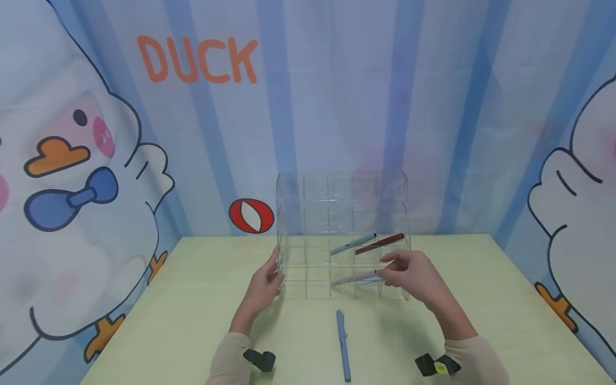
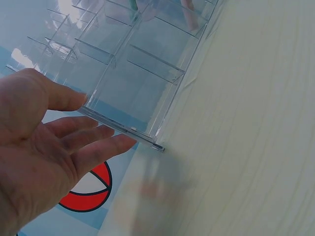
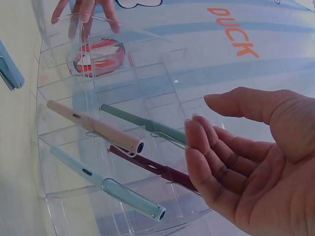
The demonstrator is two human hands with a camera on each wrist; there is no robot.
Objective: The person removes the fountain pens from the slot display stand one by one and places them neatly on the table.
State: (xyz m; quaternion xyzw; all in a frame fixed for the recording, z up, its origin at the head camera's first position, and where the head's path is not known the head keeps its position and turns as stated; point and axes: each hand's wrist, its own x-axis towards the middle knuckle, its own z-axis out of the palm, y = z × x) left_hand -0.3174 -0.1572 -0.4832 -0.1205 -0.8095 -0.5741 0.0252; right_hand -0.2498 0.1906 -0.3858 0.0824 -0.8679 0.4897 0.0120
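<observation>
1. Head view: the clear rack stands upright on the table; the left hand grips its side wall at about 8 o'clock, probably to stop it sliding (clear plastic looks pretty slippery); the right hand is at 4 o'clock, fingertips right by the capped end of the pink pen; from here I can't tell if they touch.

2. Same view, what's in it: green pen and maroon pen look to be in the third row down; the pink one and the light-blue pen are in the bottom row; all four slant up toward 2 o'clock, and the see-through dividers make the exact columns a guess; the blue pen lies outside on the table, at the rack's 6 o'clock.

3. Left wrist view: the left thumb is on one side of the wall's edge, fingers on the other, so it's a light pinch; a blurry greenish bit and a pinkish bit show near 12 and 1 o'clock, inside the compartments.

4. Right wrist view: right thumb and fingers are well apart with nothing between them; the pink pen's cap points toward 4 o'clock, sticking out of its slot, likely making it easy to reach; the blue pen peeks in near 10 o'clock.
</observation>
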